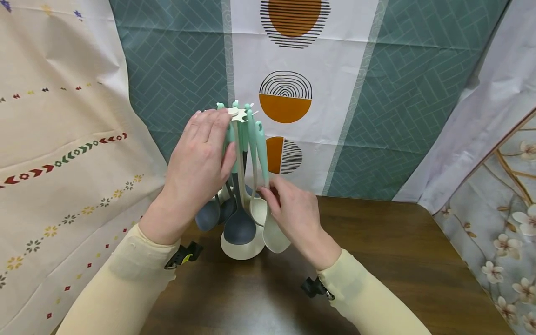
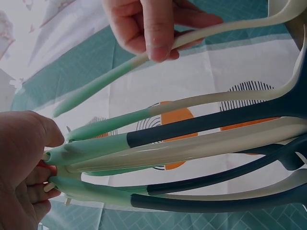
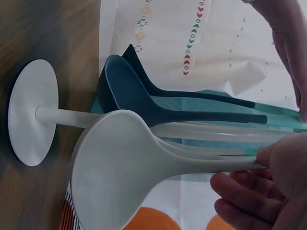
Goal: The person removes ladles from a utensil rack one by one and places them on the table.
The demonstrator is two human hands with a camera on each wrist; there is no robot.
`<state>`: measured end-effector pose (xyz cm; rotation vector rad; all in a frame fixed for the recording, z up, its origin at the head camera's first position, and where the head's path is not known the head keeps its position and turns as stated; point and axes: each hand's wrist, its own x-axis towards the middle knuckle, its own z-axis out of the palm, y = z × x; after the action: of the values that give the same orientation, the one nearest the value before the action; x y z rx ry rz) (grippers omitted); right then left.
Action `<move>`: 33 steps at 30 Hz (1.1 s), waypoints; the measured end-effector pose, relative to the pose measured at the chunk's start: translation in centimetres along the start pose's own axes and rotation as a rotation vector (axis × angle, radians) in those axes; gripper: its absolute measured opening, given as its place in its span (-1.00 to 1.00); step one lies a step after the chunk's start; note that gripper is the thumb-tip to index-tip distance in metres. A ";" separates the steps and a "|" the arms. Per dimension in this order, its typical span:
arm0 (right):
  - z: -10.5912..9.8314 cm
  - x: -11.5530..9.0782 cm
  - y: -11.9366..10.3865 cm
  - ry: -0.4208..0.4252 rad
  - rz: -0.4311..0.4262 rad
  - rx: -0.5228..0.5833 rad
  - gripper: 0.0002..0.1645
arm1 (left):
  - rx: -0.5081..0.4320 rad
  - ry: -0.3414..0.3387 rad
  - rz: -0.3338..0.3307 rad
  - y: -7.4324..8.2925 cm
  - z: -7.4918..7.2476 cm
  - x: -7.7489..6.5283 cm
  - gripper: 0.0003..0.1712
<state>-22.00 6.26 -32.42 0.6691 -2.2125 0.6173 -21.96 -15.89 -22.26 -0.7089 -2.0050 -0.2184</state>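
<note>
A utensil stand (image 1: 243, 114) with a round white base (image 1: 243, 251) stands on the table, hung with several mint-handled kitchen utensils. My left hand (image 1: 201, 149) holds the stand's top, its thumb and fingers curled around the rim in the left wrist view. My right hand (image 1: 295, 209) pinches the pale neck of a white serving spoon (image 3: 112, 167). That spoon's mint handle (image 2: 91, 91) slants apart from the others, its top end free of the left hand. A dark ladle (image 1: 239, 228) hangs at the front, with a smaller white utensil (image 1: 258, 210) beside it.
More dark utensils (image 1: 207, 215) hang on the stand's left side. The brown wooden table (image 1: 377, 260) stretches to the right. A patterned cloth (image 1: 356, 116) hangs behind, a cream cloth (image 1: 75, 163) at the left and a floral one (image 1: 502, 251) at the right.
</note>
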 end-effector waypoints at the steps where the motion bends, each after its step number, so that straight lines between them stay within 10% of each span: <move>1: 0.0 -0.1 0.1 0.003 -0.002 -0.003 -0.84 | -0.001 0.000 0.000 0.0 0.0 0.0 -0.42; 33: -3.2 -5.4 6.7 -0.069 0.114 -0.148 -0.83 | -0.001 0.056 0.001 -0.1 0.6 -0.2 -0.45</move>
<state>-21.39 14.69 -36.01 0.4985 -2.3467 0.4869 -22.36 -15.80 -22.74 -0.6970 -1.9519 -0.2368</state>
